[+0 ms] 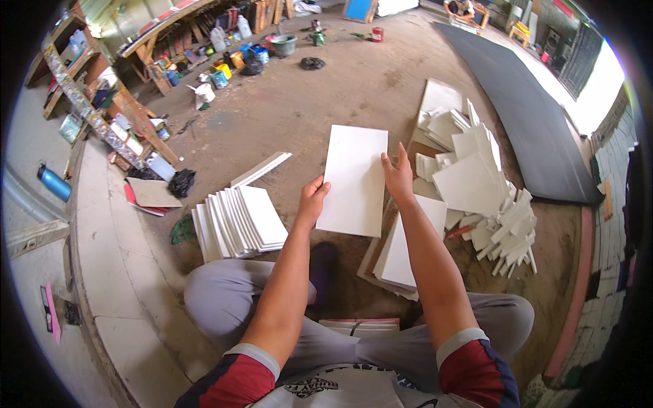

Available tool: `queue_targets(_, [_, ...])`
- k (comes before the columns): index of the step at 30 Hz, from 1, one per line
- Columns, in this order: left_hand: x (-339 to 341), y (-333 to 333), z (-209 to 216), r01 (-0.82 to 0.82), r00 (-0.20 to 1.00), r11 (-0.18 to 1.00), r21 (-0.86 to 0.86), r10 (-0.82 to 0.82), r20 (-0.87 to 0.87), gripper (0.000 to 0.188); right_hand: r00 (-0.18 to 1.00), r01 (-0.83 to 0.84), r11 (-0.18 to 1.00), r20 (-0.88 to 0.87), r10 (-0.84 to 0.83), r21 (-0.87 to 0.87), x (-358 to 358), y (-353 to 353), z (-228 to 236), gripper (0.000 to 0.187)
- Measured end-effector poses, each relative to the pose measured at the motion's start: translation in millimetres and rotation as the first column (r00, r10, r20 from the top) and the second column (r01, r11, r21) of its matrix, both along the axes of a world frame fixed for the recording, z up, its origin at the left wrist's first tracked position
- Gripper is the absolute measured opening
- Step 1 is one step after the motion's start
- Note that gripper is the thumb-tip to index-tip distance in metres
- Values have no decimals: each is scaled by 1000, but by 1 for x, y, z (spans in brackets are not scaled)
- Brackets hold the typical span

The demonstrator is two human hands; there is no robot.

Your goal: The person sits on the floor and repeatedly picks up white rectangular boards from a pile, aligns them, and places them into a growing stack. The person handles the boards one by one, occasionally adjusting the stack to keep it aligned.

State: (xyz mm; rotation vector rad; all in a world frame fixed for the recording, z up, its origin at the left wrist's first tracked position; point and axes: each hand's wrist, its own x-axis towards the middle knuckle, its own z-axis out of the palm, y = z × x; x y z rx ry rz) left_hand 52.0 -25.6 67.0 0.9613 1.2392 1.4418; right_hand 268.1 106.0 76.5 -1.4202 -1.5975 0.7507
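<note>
White rectangular panel [354,180] hung upright between my hands over the dirt floor [306,115], long axis running away from me, left hand [312,202] pinching its lower-left edge, right hand [398,178] spread flat along its right edge.

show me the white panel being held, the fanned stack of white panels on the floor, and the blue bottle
white panel [354,178], head view, middle of its face
fanned stack [239,221], head view, top panel
blue bottle [54,183], head view, its body
</note>
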Motion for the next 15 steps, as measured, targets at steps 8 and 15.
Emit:
queue_targets(8, [95,32,-42,77,963,993,-92,-98,-250,56,931,217,971,-279,-236,-96,112,-23,-57,48])
queue_targets(15, [161,-3,-41,31,751,998,-57,-61,-657,61,953,245,964,-157,-259,-106,182,-71,-88,51])
